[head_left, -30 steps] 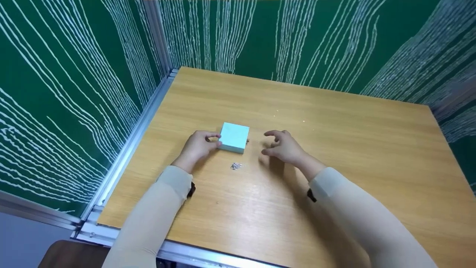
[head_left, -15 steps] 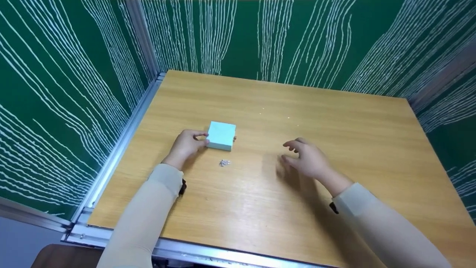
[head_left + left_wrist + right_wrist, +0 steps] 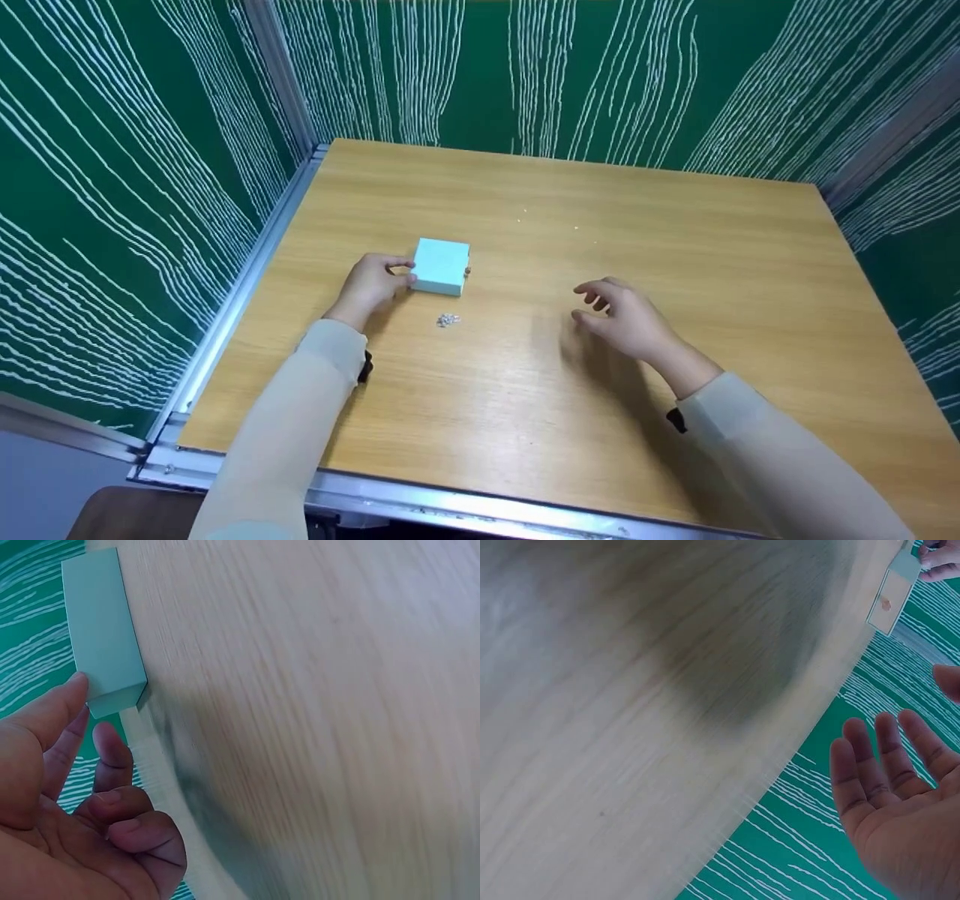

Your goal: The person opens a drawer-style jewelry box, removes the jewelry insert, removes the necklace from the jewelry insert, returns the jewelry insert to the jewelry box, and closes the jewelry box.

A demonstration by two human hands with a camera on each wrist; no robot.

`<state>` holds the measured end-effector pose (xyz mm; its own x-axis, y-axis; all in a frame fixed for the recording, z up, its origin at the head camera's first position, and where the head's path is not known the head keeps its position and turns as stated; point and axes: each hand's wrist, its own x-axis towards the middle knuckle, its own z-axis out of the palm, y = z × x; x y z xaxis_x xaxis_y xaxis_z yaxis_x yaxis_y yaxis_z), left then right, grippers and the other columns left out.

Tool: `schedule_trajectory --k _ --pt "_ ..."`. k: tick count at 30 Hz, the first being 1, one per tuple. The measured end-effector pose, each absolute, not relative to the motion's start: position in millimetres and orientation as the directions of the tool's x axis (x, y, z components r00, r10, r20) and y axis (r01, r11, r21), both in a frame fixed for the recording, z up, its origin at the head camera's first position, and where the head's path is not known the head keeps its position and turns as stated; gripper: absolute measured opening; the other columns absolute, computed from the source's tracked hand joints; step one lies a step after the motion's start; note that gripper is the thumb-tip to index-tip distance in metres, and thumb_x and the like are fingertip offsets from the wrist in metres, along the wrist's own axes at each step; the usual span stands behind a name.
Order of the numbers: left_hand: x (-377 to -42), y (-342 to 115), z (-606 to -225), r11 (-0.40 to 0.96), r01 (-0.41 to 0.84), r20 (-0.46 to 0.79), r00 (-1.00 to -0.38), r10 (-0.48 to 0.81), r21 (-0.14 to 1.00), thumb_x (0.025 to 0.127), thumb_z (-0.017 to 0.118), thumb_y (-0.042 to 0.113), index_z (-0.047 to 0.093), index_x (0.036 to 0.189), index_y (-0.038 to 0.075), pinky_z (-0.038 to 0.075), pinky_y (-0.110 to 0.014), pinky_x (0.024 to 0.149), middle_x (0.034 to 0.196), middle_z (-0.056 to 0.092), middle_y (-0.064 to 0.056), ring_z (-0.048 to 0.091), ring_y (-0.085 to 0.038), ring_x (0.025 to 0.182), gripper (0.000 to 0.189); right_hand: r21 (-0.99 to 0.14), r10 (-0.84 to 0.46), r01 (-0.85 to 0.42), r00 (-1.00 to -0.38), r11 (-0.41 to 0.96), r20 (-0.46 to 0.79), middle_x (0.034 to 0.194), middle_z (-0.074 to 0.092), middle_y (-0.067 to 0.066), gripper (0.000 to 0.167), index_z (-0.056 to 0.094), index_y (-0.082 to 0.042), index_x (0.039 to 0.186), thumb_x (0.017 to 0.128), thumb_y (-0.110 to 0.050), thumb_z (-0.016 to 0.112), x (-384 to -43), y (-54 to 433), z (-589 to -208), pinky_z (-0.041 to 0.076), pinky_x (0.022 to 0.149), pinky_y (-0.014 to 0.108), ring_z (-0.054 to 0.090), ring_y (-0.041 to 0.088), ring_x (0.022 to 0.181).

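Observation:
A small light-blue box (image 3: 440, 265) lies flat on the table. On its right side sits a small brownish knob (image 3: 468, 271), also visible in the right wrist view on the box's end face (image 3: 880, 616). My left hand (image 3: 367, 286) holds the box by its left end with thumb and index finger; the other fingers curl below, off the box. My right hand (image 3: 626, 319) hovers right of the box, apart from it, fingers loosely bent and holding nothing. A little pile of silvery bits (image 3: 448, 320) lies just in front of the box, too small to identify.
The wooden table (image 3: 487, 420) has metal rails (image 3: 420, 502) along its front and left edges. Green walls (image 3: 487, 75) with white wavy lines stand at the back and sides. Several tiny pale specks (image 3: 576, 228) lie beyond the box.
My right hand has drawn away from the box to the right, then nearly stopped. My left hand stays at the box. The whole view has shifted slightly.

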<state>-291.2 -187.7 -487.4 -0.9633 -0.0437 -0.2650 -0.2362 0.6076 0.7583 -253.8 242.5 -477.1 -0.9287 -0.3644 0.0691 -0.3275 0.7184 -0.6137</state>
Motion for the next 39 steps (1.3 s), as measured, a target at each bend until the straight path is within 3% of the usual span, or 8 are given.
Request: schedule_trajectory --k 13,19,28,39 --pt "-298.4 -173.6 -484.9 0.605 -0.21 -0.251 -0.968 -0.018 0.768 0.112 0.075 0.028 0.076 0.148 0.021 0.058 -0.044 0.11 0.154 0.068 -0.012 0.065 -0.031 0.135 0.037 -0.693 -0.361 -0.304 -0.93 0.654 0.068 0.131 0.07 0.029 0.043 0.07 0.005 0.143 0.105 -0.012 0.079 -251.6 247.2 -478.5 0.061 0.101 0.058 0.071 0.043 0.115" --pt "-302.8 -170.7 -488.2 0.541 -0.209 -0.232 -0.972 -0.026 0.815 0.11 0.077 0.02 0.076 0.146 0.014 0.054 -0.045 0.124 0.152 0.072 -0.011 0.065 -0.031 0.146 0.036 -0.704 -0.344 -0.281 -0.937 0.653 0.054 0.136 0.067 0.028 0.044 0.07 0.003 0.145 0.106 -0.016 0.079 -248.2 250.8 -478.8 0.06 0.101 0.057 0.07 0.04 0.115" --pt "-310.4 -161.1 -493.7 0.55 -0.192 -0.22 -0.975 -0.014 0.813 0.109 0.077 0.018 0.072 0.147 0.006 0.055 -0.044 0.122 0.143 0.075 -0.013 0.069 -0.031 0.139 0.04 -0.706 -0.308 -0.237 -0.951 0.668 0.028 0.143 0.065 0.025 0.046 0.07 0.0 0.147 0.106 -0.019 0.078 -247.7 256.1 -483.7 0.059 0.096 0.043 0.069 0.035 0.114" --pt "-311.1 -143.3 -498.3 0.567 -0.152 -0.198 -0.98 0.021 0.81 0.109 0.077 0.023 0.074 0.142 0.009 0.056 -0.046 0.115 0.127 0.073 -0.01 0.067 -0.027 0.121 0.036 -0.726 -0.295 -0.222 -0.955 0.651 0.028 0.142 0.066 0.025 0.046 0.07 0.001 0.147 0.106 -0.018 0.078 -245.1 259.3 -489.2 0.058 0.095 0.036 0.07 0.035 0.112"
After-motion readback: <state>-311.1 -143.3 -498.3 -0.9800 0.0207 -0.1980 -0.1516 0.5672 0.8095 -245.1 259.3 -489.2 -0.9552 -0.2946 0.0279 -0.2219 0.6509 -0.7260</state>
